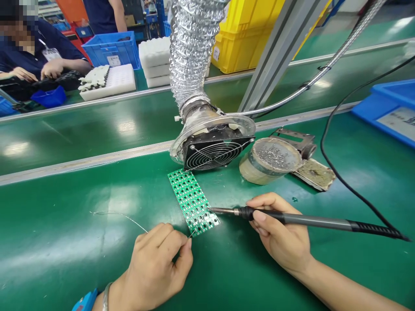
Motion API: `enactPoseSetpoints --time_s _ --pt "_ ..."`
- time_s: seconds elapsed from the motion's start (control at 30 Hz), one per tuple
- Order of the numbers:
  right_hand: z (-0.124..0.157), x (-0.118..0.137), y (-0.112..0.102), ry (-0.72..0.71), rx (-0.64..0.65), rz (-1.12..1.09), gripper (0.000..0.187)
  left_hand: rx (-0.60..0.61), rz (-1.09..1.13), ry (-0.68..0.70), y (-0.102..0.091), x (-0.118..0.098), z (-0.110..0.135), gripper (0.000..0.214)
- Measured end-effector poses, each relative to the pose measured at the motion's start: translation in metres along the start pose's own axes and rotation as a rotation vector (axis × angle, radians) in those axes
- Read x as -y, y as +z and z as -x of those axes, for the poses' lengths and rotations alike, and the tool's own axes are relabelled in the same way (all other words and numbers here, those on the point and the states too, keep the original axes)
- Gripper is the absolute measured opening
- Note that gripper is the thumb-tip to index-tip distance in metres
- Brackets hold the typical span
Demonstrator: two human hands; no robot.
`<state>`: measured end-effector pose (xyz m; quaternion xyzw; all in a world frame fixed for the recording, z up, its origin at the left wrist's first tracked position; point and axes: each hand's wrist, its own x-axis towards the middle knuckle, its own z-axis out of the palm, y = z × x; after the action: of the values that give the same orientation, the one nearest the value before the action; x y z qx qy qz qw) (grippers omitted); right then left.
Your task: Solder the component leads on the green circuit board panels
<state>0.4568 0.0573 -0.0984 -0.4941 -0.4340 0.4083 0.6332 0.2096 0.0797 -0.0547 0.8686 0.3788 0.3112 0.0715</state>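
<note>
A green circuit board panel (193,199) with rows of dark round holes lies on the green mat. My left hand (158,263) pinches a thin solder wire (129,219); its short end reaches the panel's near edge, and the longer tail curves away to the left over the mat. In my right hand (282,237) a soldering iron (311,219) is gripped at the black collar, fingers wrapped around it. The iron's tip points left and is at the panel's right edge; whether it touches I cannot tell.
A fume extractor fan (214,155) on a silver duct (194,52) stands just behind the panel. Right of it are a tub of metal bits (275,157) and an iron stand (300,142). The iron's cable (340,177) loops at right, near a blue bin (389,108). A co-worker (42,56) sits across.
</note>
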Motion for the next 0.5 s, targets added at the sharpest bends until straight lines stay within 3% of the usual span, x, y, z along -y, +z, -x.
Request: enactPoseSetpoints --time_s 0.5 --pt "0.014 0.003 0.002 0.045 0.086 0.039 0.012 0.000 0.040 0.036 -0.025 -0.013 0.007 0.020"
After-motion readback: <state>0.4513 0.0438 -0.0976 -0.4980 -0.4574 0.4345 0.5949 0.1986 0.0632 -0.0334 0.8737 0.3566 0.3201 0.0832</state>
